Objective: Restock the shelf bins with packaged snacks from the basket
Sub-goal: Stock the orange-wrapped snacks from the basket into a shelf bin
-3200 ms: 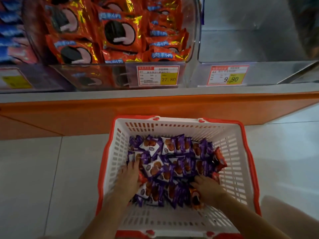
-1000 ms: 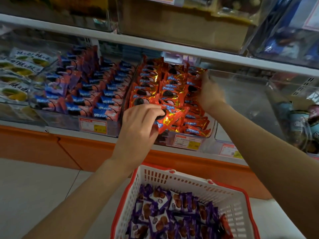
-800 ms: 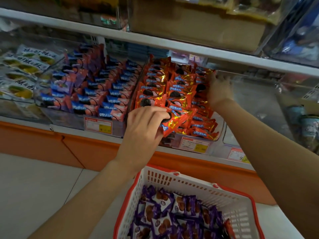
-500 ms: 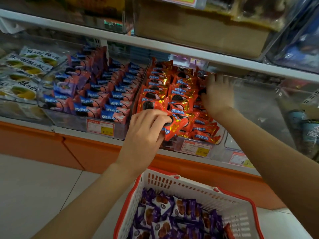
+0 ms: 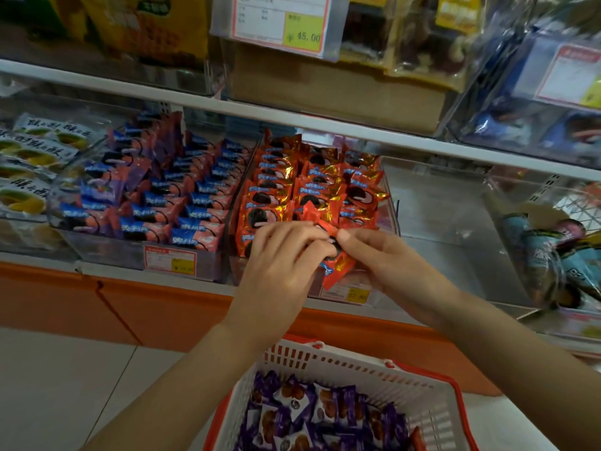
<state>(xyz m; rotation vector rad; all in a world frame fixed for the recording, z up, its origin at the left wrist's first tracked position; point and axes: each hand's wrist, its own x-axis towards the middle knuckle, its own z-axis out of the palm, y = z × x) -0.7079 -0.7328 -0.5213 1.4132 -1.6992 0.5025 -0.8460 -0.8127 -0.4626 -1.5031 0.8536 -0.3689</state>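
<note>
The right hand has come forward from the back of the bin and now meets the left hand at the bin's front edge. The view has also tipped up, so less of the basket shows.

Both hands are together on one red packet. The left hand's fingers curl over its upper left part. The right hand pinches its right side between thumb and fingers. The packet is tilted, with its top corner up by the front row and its lower end hanging in front of the bin's yellow price label. It is held just at the front of the bin, and I cannot tell whether it touches the packets behind it.

The bin sits on the lower shelf and holds rows of red packets standing on edge. Just left of it is a bin of blue packets. Further left lie pale packets with yellow rings printed on them.

The basket stands on the floor below the hands, white with a red rim. Purple packets lie loose in it. On the shelf above, a tag reads 45.00.
</note>
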